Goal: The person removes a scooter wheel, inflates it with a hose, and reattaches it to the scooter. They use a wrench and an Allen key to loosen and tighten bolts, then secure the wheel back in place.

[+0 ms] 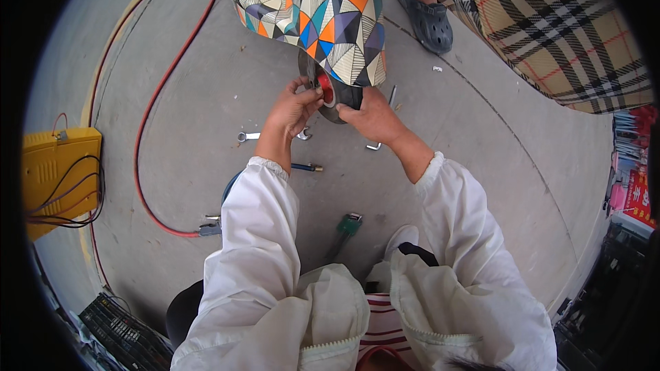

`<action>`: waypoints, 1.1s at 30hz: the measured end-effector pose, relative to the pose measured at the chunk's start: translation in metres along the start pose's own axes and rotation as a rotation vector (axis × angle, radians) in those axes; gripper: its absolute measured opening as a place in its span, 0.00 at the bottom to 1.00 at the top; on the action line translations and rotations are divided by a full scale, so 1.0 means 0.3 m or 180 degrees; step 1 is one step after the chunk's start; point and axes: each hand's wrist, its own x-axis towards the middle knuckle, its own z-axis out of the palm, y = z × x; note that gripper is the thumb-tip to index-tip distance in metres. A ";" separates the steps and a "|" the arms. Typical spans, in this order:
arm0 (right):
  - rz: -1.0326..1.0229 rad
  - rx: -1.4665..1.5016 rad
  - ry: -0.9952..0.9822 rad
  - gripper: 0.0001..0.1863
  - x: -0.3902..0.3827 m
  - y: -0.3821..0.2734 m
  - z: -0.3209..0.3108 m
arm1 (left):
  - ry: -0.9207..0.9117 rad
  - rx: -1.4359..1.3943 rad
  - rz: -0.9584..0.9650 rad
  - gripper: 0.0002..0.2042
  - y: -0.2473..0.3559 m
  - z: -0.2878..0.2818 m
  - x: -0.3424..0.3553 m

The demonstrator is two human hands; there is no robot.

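A small scooter with a front shell [337, 27] in a multicoloured triangle pattern stands ahead of me. Below the shell shows its front wheel [332, 113], a black tyre around a red hub [326, 88]. My left hand [295, 106] is at the wheel's left side, thumb and fingertips pinched together by the hub. What they pinch, if anything, is too small to make out. On the other side, my right hand [375, 117] grips the tyre, with the thumb at its near face and the fingers partly hidden behind.
On the concrete lie a combination wrench [249, 137], a hex key [373, 146], a brass-tipped hose [316, 168] and a green-headed tool [349, 225]. A red hose [139, 158] loops at left near a yellow box [65, 172]. Another person's clog [430, 24] stands beyond the scooter.
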 end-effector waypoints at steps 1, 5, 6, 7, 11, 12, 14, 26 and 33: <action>0.0014 0.0024 -0.0061 0.22 0.005 -0.004 -0.006 | -0.0070 0.0060 -0.0057 0.27 0.016 -0.008 0.000; 0.0087 -0.0091 -0.0159 0.21 0.007 -0.008 -0.004 | -0.0314 0.0155 -0.0221 0.25 0.056 -0.029 0.012; 0.0080 -0.0122 -0.0145 0.21 0.007 -0.003 0.000 | -0.0359 0.0236 -0.0236 0.25 0.062 -0.030 0.017; 0.0041 -0.0137 -0.0089 0.22 0.008 0.008 0.008 | -0.0411 0.0316 -0.0256 0.25 0.066 -0.026 0.023; -0.0069 0.0135 0.0125 0.31 -0.009 0.006 0.024 | -0.0433 0.0718 -0.0098 0.26 0.062 -0.019 0.024; 0.0057 0.0165 0.0221 0.30 -0.020 0.000 0.034 | -0.0455 0.0796 -0.0070 0.25 0.062 -0.022 0.022; 0.0302 0.0241 0.0441 0.29 -0.042 -0.018 0.053 | -0.0520 0.0978 -0.0012 0.25 0.071 -0.025 0.026; 0.0325 0.0234 0.1628 0.23 -0.091 -0.017 0.162 | -0.0778 0.1337 -0.0565 0.18 0.153 -0.020 0.061; 0.0688 -0.0212 0.2108 0.24 -0.109 -0.036 0.189 | -0.0540 0.1168 -0.0906 0.21 0.155 0.008 0.076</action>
